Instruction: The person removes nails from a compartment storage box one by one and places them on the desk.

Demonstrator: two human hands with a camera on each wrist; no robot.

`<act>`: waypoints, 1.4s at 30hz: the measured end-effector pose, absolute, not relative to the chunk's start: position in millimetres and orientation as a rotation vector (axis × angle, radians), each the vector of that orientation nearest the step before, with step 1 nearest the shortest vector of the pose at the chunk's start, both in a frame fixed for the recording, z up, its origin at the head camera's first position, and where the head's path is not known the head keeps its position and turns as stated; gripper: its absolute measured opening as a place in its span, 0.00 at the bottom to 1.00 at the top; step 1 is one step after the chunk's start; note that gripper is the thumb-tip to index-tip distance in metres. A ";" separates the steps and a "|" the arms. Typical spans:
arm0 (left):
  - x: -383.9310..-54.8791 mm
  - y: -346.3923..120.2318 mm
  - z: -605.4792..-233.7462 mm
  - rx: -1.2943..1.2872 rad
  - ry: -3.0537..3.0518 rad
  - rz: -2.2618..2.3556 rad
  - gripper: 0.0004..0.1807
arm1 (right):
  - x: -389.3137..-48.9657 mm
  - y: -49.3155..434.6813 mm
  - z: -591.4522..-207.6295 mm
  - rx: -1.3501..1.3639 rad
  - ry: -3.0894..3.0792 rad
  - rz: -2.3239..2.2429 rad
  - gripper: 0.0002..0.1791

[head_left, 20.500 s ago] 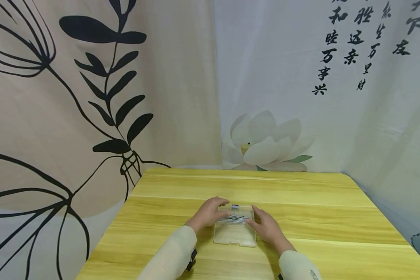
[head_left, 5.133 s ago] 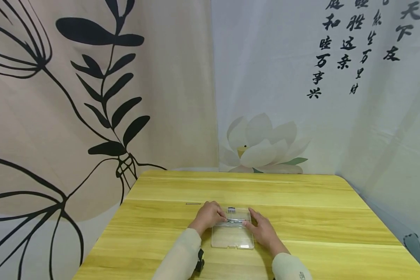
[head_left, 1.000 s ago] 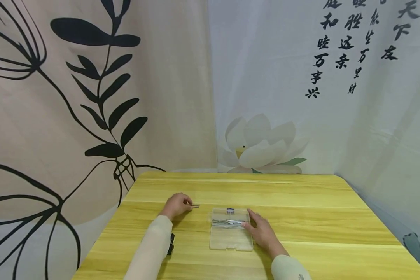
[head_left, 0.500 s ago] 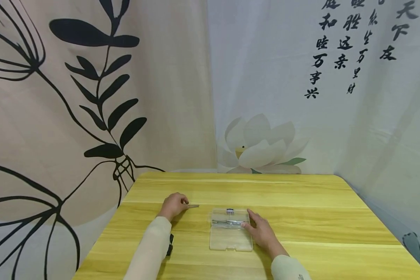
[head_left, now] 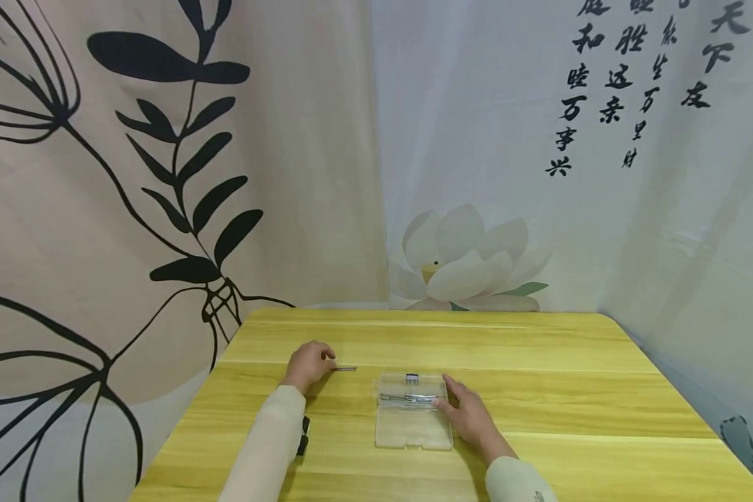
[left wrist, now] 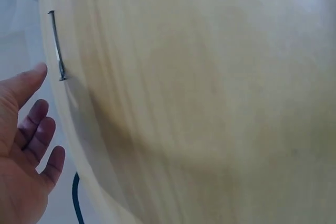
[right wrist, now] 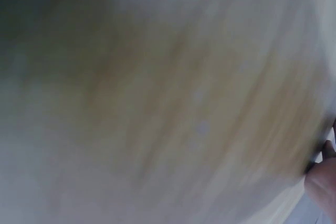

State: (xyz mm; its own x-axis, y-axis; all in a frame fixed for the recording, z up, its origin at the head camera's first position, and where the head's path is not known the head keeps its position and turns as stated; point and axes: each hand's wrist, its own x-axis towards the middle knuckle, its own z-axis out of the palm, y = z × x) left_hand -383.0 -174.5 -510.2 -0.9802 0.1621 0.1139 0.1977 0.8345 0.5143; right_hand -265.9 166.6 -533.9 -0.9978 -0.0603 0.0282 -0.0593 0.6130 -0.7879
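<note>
In the head view my left hand (head_left: 309, 364) is over the table left of the box, beside nails (head_left: 346, 368) lying flat. The left wrist view shows the hand's fingers loosely bent and apart from the nails (left wrist: 56, 45); a head shows at each end, seemingly two nails side by side. My right hand (head_left: 470, 413) holds the right side of a clear plastic box (head_left: 414, 427), thumb at its inner edge and fingers along its outside. The box lies with its lid spread open, and several more nails (head_left: 408, 398) lie in its far half. The right wrist view is blurred.
The wooden table (head_left: 539, 376) reaches back to a patterned curtain (head_left: 326, 209). A small label (head_left: 412, 378) sits at the box's far edge. A dark strap (head_left: 304, 436) is on my left wrist.
Over the earlier frames my left hand has gone from the box to the left with a nail. Within the last second it has lowered and let go of it beside another. The right hand stays.
</note>
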 end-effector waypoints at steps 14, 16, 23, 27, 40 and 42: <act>-378.1 -150.3 -486.1 -0.421 -2.915 -1.012 0.07 | -267.9 167.0 -535.2 -0.150 2.854 -1.349 0.37; -376.7 -143.0 -482.0 -0.451 -2.904 -1.044 0.07 | -268.2 168.0 -534.5 -0.147 2.847 -1.345 0.36; -372.5 -119.2 -471.1 -0.592 -2.866 -1.159 0.07 | -268.4 170.1 -532.1 -0.143 2.819 -1.360 0.37; -369.5 -108.7 -469.1 -0.674 -2.855 -1.191 0.07 | -268.4 171.0 -533.0 -0.155 2.811 -1.369 0.38; -353.7 -79.9 -466.9 -0.829 -2.849 -1.199 0.07 | -272.1 174.0 -525.6 -0.124 2.786 -1.317 0.39; -352.2 -76.0 -469.1 -0.845 -2.854 -1.214 0.08 | -272.1 174.3 -524.4 -0.118 2.793 -1.309 0.39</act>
